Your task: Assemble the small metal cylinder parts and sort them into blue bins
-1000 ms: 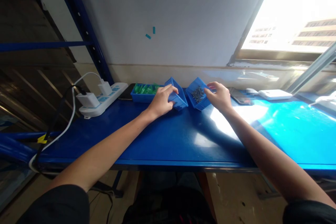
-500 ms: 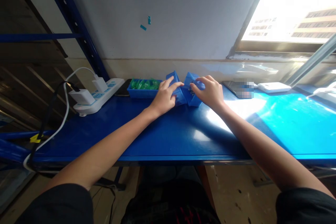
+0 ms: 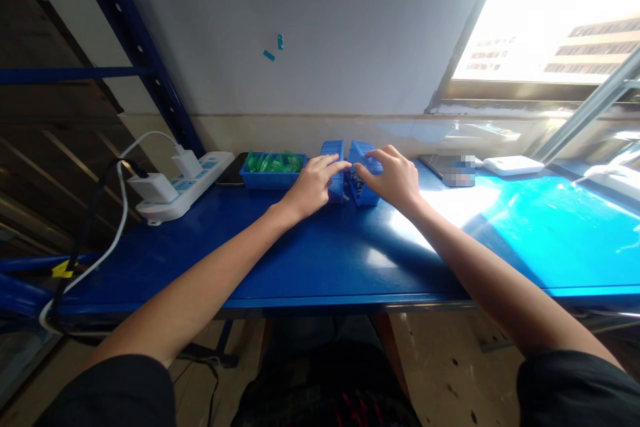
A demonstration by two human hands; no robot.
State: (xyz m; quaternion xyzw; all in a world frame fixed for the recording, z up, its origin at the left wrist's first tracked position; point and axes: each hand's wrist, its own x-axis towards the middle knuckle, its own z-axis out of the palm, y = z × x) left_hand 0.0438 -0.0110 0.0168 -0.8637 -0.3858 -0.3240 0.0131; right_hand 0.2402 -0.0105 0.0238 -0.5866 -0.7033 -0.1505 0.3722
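Observation:
My left hand (image 3: 313, 181) is on the left blue plastic bin (image 3: 334, 149), its fingers reaching across the top and its thumb on the near side. This bin is tipped, and the hand hides much of it. My right hand (image 3: 394, 178) grips the right blue bin (image 3: 369, 198), which leans with its opening towards the left one. Small metallic pieces (image 3: 357, 181) lie inside it, too small to name. A narrow gap separates the two bins, with a few tiny bits at its near end.
A blue bin of green plastic packets (image 3: 275, 162) stands to the left, beside a dark flat device (image 3: 231, 170) and a white power strip (image 3: 183, 190) with plugs. On the right lie a dark phone (image 3: 445, 168) and a white box (image 3: 513, 165). The blue table (image 3: 300, 260) ends at a wall.
The left bin has swung from a slant to nearly straight, and a gap has opened between the bins. The right bin has turned slightly, showing more of its pieces. The view has shifted a little.

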